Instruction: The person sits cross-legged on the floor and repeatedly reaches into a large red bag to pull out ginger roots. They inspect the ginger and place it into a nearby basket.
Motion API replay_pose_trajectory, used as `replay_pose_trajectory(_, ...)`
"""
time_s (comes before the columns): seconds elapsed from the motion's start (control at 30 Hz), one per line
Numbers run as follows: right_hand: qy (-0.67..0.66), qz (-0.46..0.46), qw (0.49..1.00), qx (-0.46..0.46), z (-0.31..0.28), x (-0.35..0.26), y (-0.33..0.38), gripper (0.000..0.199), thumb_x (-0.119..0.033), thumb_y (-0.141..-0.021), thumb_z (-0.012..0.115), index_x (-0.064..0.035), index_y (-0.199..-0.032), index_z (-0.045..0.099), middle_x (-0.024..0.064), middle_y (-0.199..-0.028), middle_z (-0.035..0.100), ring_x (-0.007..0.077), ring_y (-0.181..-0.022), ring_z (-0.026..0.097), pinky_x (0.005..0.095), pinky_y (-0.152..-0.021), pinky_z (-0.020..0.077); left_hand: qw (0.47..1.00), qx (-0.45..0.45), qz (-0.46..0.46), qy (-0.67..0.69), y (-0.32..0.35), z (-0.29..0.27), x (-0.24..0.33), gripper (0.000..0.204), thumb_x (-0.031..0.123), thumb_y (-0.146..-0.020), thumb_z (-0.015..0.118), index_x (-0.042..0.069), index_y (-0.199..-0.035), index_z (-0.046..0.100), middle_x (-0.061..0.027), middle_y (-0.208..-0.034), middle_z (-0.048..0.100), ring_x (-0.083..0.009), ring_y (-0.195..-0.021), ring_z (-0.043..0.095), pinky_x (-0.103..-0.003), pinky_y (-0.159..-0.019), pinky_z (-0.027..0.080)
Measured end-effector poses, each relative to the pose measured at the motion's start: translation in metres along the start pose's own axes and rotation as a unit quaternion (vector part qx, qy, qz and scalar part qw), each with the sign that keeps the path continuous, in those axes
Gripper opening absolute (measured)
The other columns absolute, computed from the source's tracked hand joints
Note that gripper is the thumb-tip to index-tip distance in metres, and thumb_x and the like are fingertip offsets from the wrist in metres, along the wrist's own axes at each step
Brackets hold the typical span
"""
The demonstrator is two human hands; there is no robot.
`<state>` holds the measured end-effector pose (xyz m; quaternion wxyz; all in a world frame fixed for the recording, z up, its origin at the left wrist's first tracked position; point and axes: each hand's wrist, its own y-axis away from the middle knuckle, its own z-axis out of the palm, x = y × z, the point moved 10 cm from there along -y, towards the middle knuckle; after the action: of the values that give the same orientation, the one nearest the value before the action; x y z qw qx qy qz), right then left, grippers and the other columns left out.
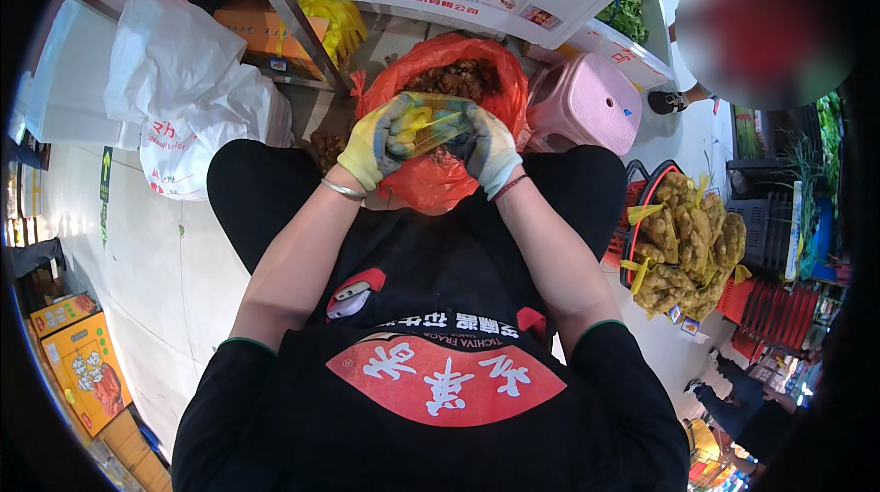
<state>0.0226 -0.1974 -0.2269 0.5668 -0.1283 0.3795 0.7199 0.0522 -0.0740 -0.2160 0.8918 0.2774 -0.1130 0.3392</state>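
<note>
My left hand, in a pale work glove, is closed on one side of a yellow mesh bag. The other side is gripped by my right hand, gloved too, so the netting is stretched between them. No contents can be made out in the netting. Both hands hover over a large open red plastic bag on the floor between my knees. Lumpy brown produce, perhaps ginger, fills part of this red bag; my hands and the netting hide some of it.
Right of my knee stands a basket piled with filled yellow mesh bags. A pink plastic stool is beside the red bag. White plastic sacks sit at the left, with yellow netting by a cardboard box behind.
</note>
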Motion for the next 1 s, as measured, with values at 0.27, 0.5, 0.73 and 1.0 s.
replay_pose_trajectory(0.27,0.448,-0.009,0.887,0.112,-0.027,0.0,0.0,0.043,-0.022,-0.084,0.065,0.0036,-0.118,0.058,0.0085,-0.084,0.067,0.0158,-0.064,0.061,0.0292,-0.059,0.0515,0.967,-0.01,0.031,-0.254,0.001,0.016,-0.001,0.032,0.025,-0.095,0.054,0.004,-0.119,0.055,-0.0029,-0.09,0.063,-0.0057,-0.066,0.055,-0.018,-0.055,0.043)
replay_pose_trajectory(0.5,0.464,0.028,0.885,0.002,0.029,0.007,0.022,0.036,-0.015,-0.087,0.056,-0.0074,-0.122,0.059,0.0057,-0.087,0.067,0.0142,-0.074,0.061,0.0275,-0.064,0.0511,0.949,0.188,0.073,-0.241,-0.013,-0.057,0.004,0.038,0.02,-0.089,0.056,0.004,-0.123,0.053,-0.0071,-0.101,0.063,-0.0169,-0.08,0.061,-0.03,-0.067,0.049)
replay_pose_trajectory(0.73,0.019,0.014,0.999,-0.048,0.043,-0.01,0.019,0.029,-0.014,-0.09,0.054,-0.0001,-0.115,0.056,0.0099,-0.104,0.063,0.0159,-0.086,0.062,0.0293,-0.077,0.0511,0.946,0.137,0.158,-0.246,-0.019,-0.067,0.021,0.026,0.022,-0.092,0.05,0.005,-0.107,0.062,-0.0036,-0.086,0.063,-0.0142,-0.073,0.058,-0.028,-0.063,0.047)
replay_pose_trajectory(1.0,0.488,0.002,0.862,0.137,-0.009,-0.014,0.009,0.031,-0.017,-0.082,0.063,0.0022,-0.107,0.061,0.0063,-0.079,0.063,0.013,-0.064,0.059,0.0291,-0.056,0.05,0.919,-0.023,0.153,-0.362,-0.001,0.018,0.01,0.043,0.022,-0.087,0.063,0.001,-0.123,0.054,-0.0067,-0.105,0.064,-0.0141,-0.09,0.062,-0.026,-0.077,0.05)
